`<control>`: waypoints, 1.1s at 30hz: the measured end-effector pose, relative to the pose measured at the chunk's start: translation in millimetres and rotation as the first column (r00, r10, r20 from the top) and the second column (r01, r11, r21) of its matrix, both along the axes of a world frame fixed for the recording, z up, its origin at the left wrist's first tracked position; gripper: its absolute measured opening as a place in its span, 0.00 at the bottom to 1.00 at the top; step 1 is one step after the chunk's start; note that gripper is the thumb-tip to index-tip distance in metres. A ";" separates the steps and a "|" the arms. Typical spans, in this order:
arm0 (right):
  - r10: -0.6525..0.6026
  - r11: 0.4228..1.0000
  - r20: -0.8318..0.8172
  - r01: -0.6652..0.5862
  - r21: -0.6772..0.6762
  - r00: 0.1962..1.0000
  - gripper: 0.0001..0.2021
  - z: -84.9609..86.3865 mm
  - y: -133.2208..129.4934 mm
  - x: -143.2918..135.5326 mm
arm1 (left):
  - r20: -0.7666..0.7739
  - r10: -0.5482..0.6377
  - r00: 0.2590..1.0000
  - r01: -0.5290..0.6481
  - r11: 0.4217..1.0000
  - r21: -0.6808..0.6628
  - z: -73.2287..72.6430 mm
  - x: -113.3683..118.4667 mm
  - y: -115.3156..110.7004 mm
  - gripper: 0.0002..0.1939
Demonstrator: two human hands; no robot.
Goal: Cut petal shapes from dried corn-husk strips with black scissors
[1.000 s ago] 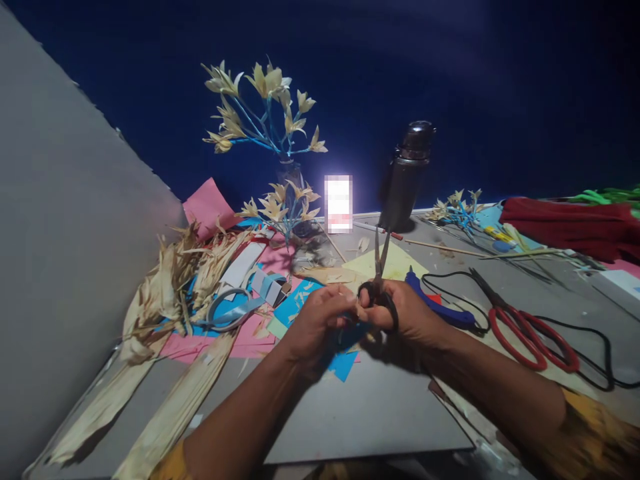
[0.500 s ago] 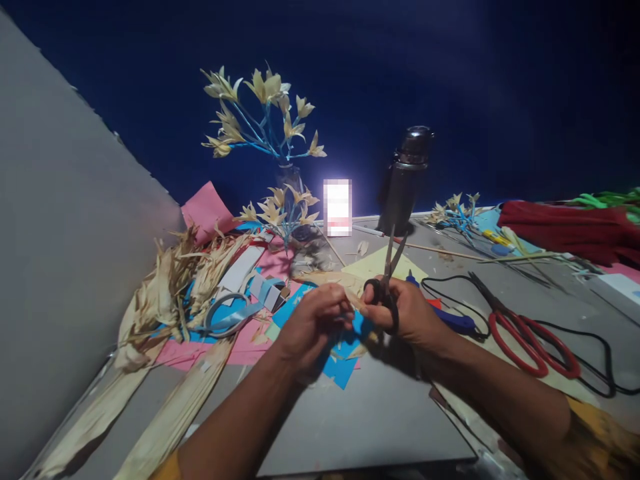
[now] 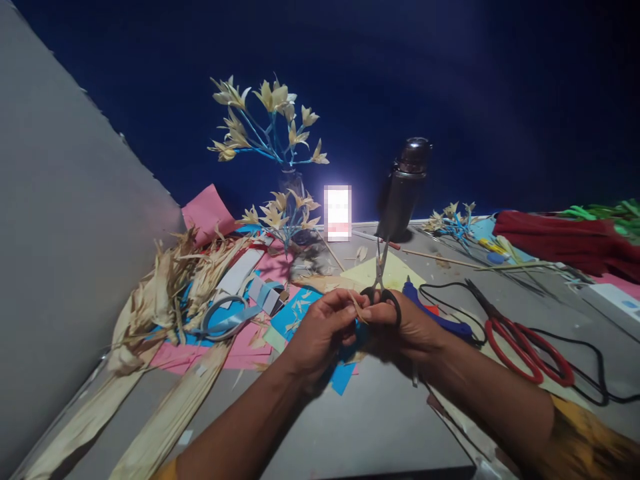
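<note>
Between the fingertips of my left hand (image 3: pixel 325 330) is a small piece of dried husk (image 3: pixel 357 308), pinched. My right hand (image 3: pixel 407 323) has small scissors (image 3: pixel 381 273) with black handles looped on its fingers, blades pointing up and slightly apart. Its thumb and fingertips meet the husk piece too, close beside my left fingertips. Blue paper (image 3: pixel 343 378) lies under the hands, with husk scraps on its left part.
Dried husks (image 3: pixel 167 287) and a tape roll (image 3: pixel 225 317) lie left. Behind stand a flower vase (image 3: pixel 291 183) and a dark flask (image 3: pixel 404 193). Right are a blue glue gun (image 3: pixel 450 320), red-handled scissors (image 3: pixel 525 347) and red cloth (image 3: pixel 550 243).
The small scissors have tipped and dropped slightly, now lower and further left in the right hand. My left fingers have closed around the husk piece, and both hands sit closer together.
</note>
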State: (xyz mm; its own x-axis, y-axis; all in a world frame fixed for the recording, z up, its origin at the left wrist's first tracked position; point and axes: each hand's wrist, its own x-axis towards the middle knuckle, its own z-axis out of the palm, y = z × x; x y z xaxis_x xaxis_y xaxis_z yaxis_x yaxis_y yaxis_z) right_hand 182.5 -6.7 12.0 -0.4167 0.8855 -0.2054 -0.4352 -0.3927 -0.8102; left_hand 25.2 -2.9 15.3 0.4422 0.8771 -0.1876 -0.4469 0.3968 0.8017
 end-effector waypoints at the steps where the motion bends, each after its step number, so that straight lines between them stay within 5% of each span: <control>1: -0.003 1.000 -0.021 0.003 0.000 1.000 0.12 -2.4 0.4 0.4 | 0.002 -0.005 1.000 0.005 1.000 0.002 -0.6 -0.3 -0.3 0.13; 8: -0.040 0.996 0.171 0.025 0.087 0.984 0.14 -5.6 0.1 1.3 | -0.033 0.016 0.999 -0.015 0.999 0.033 1.9 -4.4 3.1 0.14; 12: 0.034 0.967 0.342 -0.117 0.225 0.939 0.24 -6.9 -1.3 2.0 | -0.035 0.046 0.998 -0.044 0.998 0.051 6.1 -7.9 5.5 0.12; 20: 0.157 0.983 0.247 -0.175 0.051 0.956 0.25 -14.5 -18.8 -9.8 | -0.165 0.239 0.957 -0.220 0.967 0.125 6.8 -11.9 9.8 0.09; 33: 0.146 0.983 0.398 -0.177 0.041 0.905 0.21 -27.5 -19.7 -10.1 | -0.231 0.263 0.937 -0.235 0.962 0.139 7.0 -11.5 9.5 0.09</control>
State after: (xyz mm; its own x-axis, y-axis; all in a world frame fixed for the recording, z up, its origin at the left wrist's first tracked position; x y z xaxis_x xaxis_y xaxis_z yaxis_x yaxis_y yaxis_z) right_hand 172.4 -26.3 -15.5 -0.4546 0.8318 -0.3184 -0.0119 -0.3631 -0.9317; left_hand 13.7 6.6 22.3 0.1592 0.9741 -0.1608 -0.3043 0.2034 0.9306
